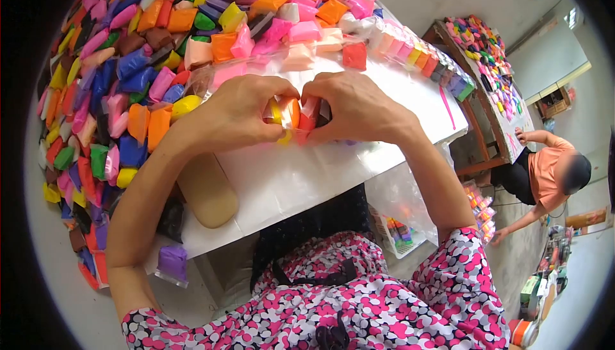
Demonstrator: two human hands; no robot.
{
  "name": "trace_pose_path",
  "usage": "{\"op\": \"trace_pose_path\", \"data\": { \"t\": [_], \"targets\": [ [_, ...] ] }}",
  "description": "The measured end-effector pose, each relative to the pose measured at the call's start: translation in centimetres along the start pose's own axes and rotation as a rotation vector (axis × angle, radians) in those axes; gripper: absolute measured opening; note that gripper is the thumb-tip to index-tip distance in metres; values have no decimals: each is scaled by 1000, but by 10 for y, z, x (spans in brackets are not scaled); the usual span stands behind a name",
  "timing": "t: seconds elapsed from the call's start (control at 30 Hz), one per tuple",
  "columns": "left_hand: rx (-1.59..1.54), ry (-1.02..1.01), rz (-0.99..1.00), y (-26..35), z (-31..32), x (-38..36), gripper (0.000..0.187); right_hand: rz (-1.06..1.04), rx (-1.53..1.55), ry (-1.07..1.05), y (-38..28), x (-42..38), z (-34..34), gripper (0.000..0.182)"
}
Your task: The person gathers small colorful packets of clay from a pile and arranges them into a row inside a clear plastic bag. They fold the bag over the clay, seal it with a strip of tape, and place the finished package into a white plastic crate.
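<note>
Over the white tabletop (307, 190), my left hand (243, 109) and my right hand (355, 106) curve toward each other around a short row of small soft clay packets (291, 113). Yellow, orange, red and dark packets show between my fingers. My left fingers wrap the yellow and orange end, my right fingers the red and dark end. The undersides of the packets are hidden by my hands. Behind my hands lie a loose red packet (354, 56) and a pale peach packet (298, 57).
Many coloured packets (134, 81) heap along the left and back. Packed rows (416, 52) stand at the back right. A tan rounded board (208, 193) lies by my left forearm. A white basket (400, 238) sits below the table. A person (551, 174) works at another table (471, 61) on the right.
</note>
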State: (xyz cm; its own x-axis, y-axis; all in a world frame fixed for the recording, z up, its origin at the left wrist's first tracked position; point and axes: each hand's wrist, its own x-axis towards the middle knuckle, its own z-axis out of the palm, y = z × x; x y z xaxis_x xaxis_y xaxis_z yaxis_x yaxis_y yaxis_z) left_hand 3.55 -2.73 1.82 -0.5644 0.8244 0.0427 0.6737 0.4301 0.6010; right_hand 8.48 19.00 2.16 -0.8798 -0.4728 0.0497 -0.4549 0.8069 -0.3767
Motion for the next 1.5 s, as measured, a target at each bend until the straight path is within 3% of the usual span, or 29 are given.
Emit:
{"op": "trace_pose_path", "data": {
  "t": [0.17,0.23,0.33,0.47,0.57,0.67,0.77,0.83,0.87,1.07,1.23,1.37,1.5],
  "targets": [
    [14,-42,3,-7,1,5,62,-45,89,0,8,-3,1,57],
    [-82,-24,-5,-10,3,4,73,59,208,-98,1,-4,-8,64],
    [-231,-23,42,-6,1,3,89,-35,135,-91,3,-4,-6,77],
    [-185,5,142,-5,6,-1,97,-20,298,-95,-1,5,-9,76],
    [174,107,175,-2,3,-11,94,-48,244,0,-4,10,-6,69],
    [45,19,3,9,-8,-24,92,-19,110,51,-13,6,-3,57],
    [-155,58,-118,8,-8,-29,83,-82,-30,100,-22,1,-3,51],
    [14,125,12,-1,0,-29,75,-201,-43,135,-20,-2,0,53],
    [98,161,77,-5,3,-29,70,-155,-18,107,-20,-2,1,53],
    [196,190,29,4,10,-23,52,6,184,21,-17,-2,2,53],
    [48,146,87,-5,7,-21,48,26,445,-10,-10,-3,-2,48],
    [18,48,54,-1,2,-23,48,2,191,-21,-15,-3,3,46],
    [52,10,115,-3,1,-23,60,23,-38,-87,-22,-4,-1,53]
  ]
}}
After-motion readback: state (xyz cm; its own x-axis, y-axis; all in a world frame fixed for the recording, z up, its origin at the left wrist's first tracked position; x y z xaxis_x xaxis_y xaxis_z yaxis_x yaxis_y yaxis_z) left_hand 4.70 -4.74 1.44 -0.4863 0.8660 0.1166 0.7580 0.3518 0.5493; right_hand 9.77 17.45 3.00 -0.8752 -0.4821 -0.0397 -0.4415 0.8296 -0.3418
